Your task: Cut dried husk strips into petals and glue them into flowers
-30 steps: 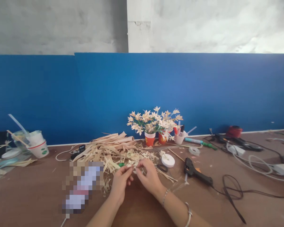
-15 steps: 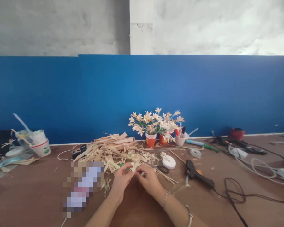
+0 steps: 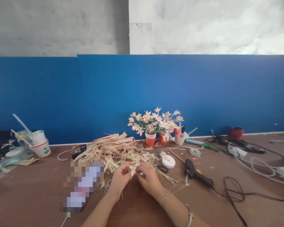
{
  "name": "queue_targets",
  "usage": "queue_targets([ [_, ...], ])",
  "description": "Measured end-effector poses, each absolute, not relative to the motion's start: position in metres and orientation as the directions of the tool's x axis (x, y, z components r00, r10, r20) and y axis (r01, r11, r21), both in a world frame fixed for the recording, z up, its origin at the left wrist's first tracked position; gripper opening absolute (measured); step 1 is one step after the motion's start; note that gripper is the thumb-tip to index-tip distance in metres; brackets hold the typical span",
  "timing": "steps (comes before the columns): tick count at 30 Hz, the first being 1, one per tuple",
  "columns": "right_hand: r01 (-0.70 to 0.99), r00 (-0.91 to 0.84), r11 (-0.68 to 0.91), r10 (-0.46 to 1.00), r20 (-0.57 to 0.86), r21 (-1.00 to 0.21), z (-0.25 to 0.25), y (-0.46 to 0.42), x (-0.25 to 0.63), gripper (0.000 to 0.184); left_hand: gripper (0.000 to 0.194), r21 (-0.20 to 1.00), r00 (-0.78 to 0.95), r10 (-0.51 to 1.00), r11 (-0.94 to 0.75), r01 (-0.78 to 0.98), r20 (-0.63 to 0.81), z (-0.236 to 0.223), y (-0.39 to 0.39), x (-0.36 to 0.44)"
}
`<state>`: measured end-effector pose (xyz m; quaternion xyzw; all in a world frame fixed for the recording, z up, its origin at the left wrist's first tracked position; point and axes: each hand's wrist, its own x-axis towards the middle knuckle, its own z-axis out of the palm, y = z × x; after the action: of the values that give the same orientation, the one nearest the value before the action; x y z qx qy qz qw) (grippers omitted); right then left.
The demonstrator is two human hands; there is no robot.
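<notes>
My left hand (image 3: 121,178) is closed in a pinch on a small pale corn husk flower piece (image 3: 133,170), whose pointed petals stick up past the fingertips. Close beside it, my right hand (image 3: 148,178) has its thumb and fingers pressed together; a whitish bit shows at the tips, too small to make out. Both hands are just above the table's near middle. Behind them spreads a heap of dried corn husk strips (image 3: 118,149). Scissors (image 3: 162,169) with dark handles lie beyond my right hand, partly covered by husk scraps.
Husk flowers (image 3: 153,121) stand in red paper cups (image 3: 150,141) at the back. A white tape roll (image 3: 168,161), a clear tape roll (image 3: 195,152) and a black glue gun (image 3: 197,175) with its cord lie right. A blurred phone-like object (image 3: 84,187) lies left, near a white cup (image 3: 41,149).
The pale flower piece now shows more clearly above my left fingertips. My hands stay together, with small finger movements. The view shifted slightly.
</notes>
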<state>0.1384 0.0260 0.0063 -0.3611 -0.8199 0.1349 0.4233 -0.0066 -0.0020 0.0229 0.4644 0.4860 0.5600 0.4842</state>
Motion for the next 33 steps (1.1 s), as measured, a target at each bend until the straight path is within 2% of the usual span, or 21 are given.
queue_targets([
  [5,0.474,-0.41,0.721,0.689,0.598,-0.505,0.0072,0.0259,0.1394,0.013,0.013,0.993,-0.098,0.99,-0.11,-0.041,0.106,0.0253,-0.0022,-0.0084],
  [13,0.486,-0.418,0.718,0.692,0.589,-0.499,0.0044,0.0266,0.1397,0.014,0.009,0.976,-0.053,0.975,-0.213,0.047,0.215,0.018,0.0025,-0.0136],
  [33,0.498,-0.456,0.724,0.687,0.566,-0.477,0.0024,0.0273,0.1409,0.012,0.006,0.981,-0.009,0.981,-0.193,0.027,0.193,0.0208,0.0014,-0.013],
])
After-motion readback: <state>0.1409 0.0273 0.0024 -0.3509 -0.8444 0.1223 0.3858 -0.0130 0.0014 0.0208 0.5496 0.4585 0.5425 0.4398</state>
